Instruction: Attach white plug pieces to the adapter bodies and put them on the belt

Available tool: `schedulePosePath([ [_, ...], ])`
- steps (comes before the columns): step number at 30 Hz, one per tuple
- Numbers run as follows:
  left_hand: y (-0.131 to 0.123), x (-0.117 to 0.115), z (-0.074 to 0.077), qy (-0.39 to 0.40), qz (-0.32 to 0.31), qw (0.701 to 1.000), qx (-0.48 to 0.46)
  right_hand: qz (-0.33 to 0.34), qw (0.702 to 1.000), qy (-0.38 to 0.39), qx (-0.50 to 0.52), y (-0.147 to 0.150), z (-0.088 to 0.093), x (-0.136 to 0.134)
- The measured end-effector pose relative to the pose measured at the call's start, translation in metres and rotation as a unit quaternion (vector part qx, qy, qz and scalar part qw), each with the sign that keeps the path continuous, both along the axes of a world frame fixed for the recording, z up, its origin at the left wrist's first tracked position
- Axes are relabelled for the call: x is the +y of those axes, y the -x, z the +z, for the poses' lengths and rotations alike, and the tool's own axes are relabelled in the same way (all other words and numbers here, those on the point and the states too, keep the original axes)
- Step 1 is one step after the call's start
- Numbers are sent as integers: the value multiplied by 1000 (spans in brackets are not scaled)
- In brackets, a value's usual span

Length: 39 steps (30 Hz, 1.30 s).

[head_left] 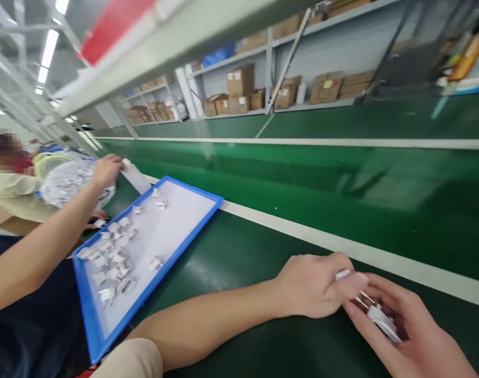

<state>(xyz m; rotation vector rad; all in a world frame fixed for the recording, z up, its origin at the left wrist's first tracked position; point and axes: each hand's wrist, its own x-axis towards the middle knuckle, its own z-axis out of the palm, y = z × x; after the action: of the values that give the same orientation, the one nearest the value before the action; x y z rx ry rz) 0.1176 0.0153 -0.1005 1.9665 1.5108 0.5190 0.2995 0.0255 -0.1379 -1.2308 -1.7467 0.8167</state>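
Note:
My left hand [316, 286] rests on the green belt [341, 194] at the lower right, with its fingers pinched on a small white piece [343, 274]. My right hand [412, 331] is just beside it, fingers curled round a small white plug part [383, 320] with thin metal pins that point toward my left hand. The two hands touch at the fingertips. A blue-rimmed white tray [87, 310] lies to the left and holds several small white and metal parts [113, 260], mostly heaped at its near left end.
Another person's bare arm crosses the left side, its hand [107, 169] on a white object beyond the tray's far corner. A second person sits at the far left beside a pile of silvery bags [66, 181]. Shelves with cardboard boxes [241, 81] stand behind the belt.

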Motion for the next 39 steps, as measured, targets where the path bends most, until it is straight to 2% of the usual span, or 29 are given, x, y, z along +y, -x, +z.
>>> schedulePosePath([
  [2, 3, -3, -2, 12, -35, 999, -29, 55, 997, 33, -33, -3, 8, -5],
  [8, 10, -6, -7, 32, -104, 977, -182, 83, 995, -35, -35, -1, 23, -22],
  [14, 8, -9, -7, 104, -82, 959, -252, 78, 997, 1, -23, 0, 29, -30],
  [22, 13, -2, -7, 146, -47, 888, -434, 25, 996, 53, 65, -4, 26, -32],
  [28, 16, -1, -11, 166, -30, 876, -452, 15, 996, 48, 80, -5, 23, -31],
  [35, 15, -2, -14, 173, -9, 882, -438, 15, 998, 33, 59, -2, 28, -28],
  [39, 13, -2, -15, 166, -12, 888, -427, -5, 996, 53, 70, -1, 28, -32],
])
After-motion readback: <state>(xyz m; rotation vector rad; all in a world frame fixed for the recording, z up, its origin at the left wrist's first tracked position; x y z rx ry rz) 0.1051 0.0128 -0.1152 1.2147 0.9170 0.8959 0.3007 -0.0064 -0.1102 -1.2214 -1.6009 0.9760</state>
